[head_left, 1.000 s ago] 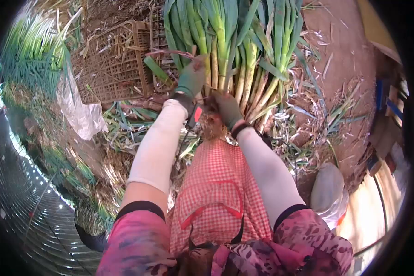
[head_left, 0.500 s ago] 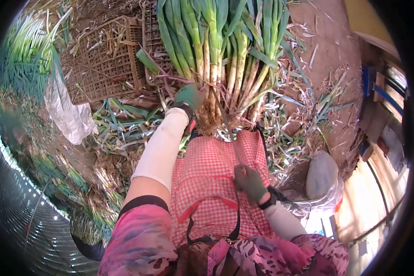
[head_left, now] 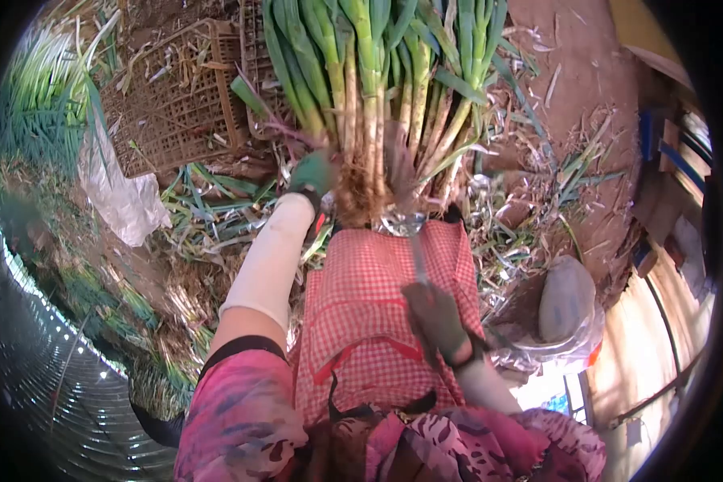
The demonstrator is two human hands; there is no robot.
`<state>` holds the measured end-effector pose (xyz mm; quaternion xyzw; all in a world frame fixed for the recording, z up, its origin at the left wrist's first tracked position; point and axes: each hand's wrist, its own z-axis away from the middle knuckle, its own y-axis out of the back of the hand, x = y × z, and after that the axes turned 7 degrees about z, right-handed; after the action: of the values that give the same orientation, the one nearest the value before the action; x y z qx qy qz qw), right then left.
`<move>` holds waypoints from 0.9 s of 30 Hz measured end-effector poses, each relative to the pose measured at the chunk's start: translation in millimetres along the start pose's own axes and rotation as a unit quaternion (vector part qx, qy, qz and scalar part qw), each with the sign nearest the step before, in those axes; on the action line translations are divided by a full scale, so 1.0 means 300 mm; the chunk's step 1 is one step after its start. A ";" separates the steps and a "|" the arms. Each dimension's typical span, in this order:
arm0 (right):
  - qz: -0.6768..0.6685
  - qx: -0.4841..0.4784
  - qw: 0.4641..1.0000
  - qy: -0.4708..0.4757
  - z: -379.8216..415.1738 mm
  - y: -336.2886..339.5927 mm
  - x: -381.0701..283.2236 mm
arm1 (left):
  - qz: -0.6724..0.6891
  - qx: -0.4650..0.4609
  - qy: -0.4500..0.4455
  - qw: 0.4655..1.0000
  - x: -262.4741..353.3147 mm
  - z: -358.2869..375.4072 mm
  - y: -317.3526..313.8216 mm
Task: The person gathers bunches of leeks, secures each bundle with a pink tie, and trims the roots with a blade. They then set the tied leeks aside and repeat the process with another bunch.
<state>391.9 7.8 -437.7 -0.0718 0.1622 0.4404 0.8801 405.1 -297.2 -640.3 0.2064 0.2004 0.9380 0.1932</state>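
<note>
A bundle of long green onions (head_left: 369, 104) lies before me, leaves away and roots (head_left: 359, 197) toward my lap. At its left side, my left hand (head_left: 310, 175), in a green glove, is closed by the lower stalks; its blurred fingers hide what they hold. Thin purplish strands (head_left: 285, 128) reach up to that hand. Over the checked apron (head_left: 361, 269), my right hand (head_left: 435, 317), in a dark glove, is closed on a thin grey strip (head_left: 417, 253). The strip runs up toward the roots, smeared by motion. A purplish blur crosses the stalks above it.
Brown plastic crates (head_left: 177, 96) stand at the upper left, beside a white sack (head_left: 120, 197). More green onions (head_left: 44, 104) are heaped at far left. Leaf scraps (head_left: 217, 221) litter the ground. A pale rounded object (head_left: 566, 299) sits in plastic at the right.
My left hand has shifted slightly left and down, just off the stalks. The strip from my right hand looks shorter and more blurred. My right hand has barely moved.
</note>
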 end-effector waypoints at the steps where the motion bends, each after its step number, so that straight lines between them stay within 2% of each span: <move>1: -0.076 0.028 0.995 -0.052 0.085 0.043 -0.026 | -0.064 -0.040 0.070 0.995 -0.046 0.008 0.026; 2: -0.150 0.063 0.982 -0.098 0.169 0.086 -0.053 | -0.064 -0.038 0.022 0.997 -0.180 0.039 0.004; 3: -0.150 0.058 0.973 -0.165 0.232 0.125 -0.084 | -0.065 -0.036 -0.027 0.997 -0.312 0.067 -0.016; 5: -0.152 0.045 0.955 -0.251 0.217 0.184 -0.154 | -0.068 -0.090 -0.036 0.993 -0.451 0.234 -0.061; 6: -0.104 0.013 0.963 -0.250 0.195 0.202 -0.138 | 0.039 -0.040 0.019 0.998 -0.488 0.335 -0.083; 7: -0.122 0.004 0.969 -0.216 0.169 0.218 -0.157 | 0.099 -0.074 0.029 0.992 -0.380 0.439 -0.002; 9: -0.164 -0.018 0.974 -0.152 0.121 0.234 -0.207 | 0.358 -0.152 0.131 0.912 -0.364 0.500 0.080; 10: -0.152 -0.010 0.978 -0.141 0.091 0.247 -0.275 | 0.364 -0.185 0.221 0.886 -0.318 0.512 0.158; 11: -0.150 -0.004 0.982 -0.110 0.061 0.264 -0.326 | 0.139 -0.118 -0.135 0.974 -0.464 0.518 0.148; 12: -0.148 0.004 0.986 -0.079 0.034 0.289 -0.371 | -0.051 -0.206 -0.145 0.966 -0.480 0.565 0.198; 13: -0.148 0.012 0.988 -0.050 0.016 0.309 -0.406 | -0.230 -0.288 -0.186 0.911 -0.490 0.612 0.252; 15: -0.158 -0.005 0.987 0.003 -0.026 0.355 -0.441 | -0.236 -0.403 -0.114 0.877 -0.628 0.800 0.277; 16: -0.165 -0.020 0.986 0.013 -0.044 0.382 -0.476 | -0.218 -0.429 -0.045 0.875 -0.712 0.919 0.286; 18: -0.167 -0.013 0.984 0.065 -0.101 0.406 -0.509 | -0.206 -0.370 0.135 0.896 -0.886 1.099 0.385; 20: -0.113 0.003 0.987 0.114 -0.171 0.390 -0.540 | -0.218 -0.229 0.311 0.896 -1.028 1.233 0.525; 21: -0.083 0.011 0.987 0.140 -0.213 0.384 -0.572 | -0.232 -0.145 0.366 0.889 -1.092 1.257 0.602; 22: -0.140 -0.052 0.981 0.124 -0.218 0.375 -0.653 | -0.243 -0.062 0.391 0.886 -1.130 1.234 0.678; 23: -0.135 -0.077 0.979 0.134 -0.242 0.355 -0.699 | -0.260 0.021 0.386 0.885 -1.134 1.146 0.765; 24: -0.131 -0.099 0.976 0.146 -0.268 0.334 -0.738 | -0.292 0.088 0.308 0.901 -1.139 1.018 0.843; 25: -0.127 -0.121 0.972 0.157 -0.300 0.322 -0.771 | -0.345 0.173 0.160 0.909 -1.006 0.811 0.944; 26: -0.101 -0.135 0.969 0.183 -0.355 0.308 -0.784 | -0.448 0.182 0.001 0.875 -0.871 0.596 1.025; 27: -0.077 -0.149 0.964 0.209 -0.409 0.293 -0.797 | -0.294 0.348 -0.057 0.888 -0.783 0.357 1.056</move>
<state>160.6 -152.1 -467.7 -0.3044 0.2690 0.3657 0.8374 563.5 -637.8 -479.1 0.2452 0.5544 0.6947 0.3872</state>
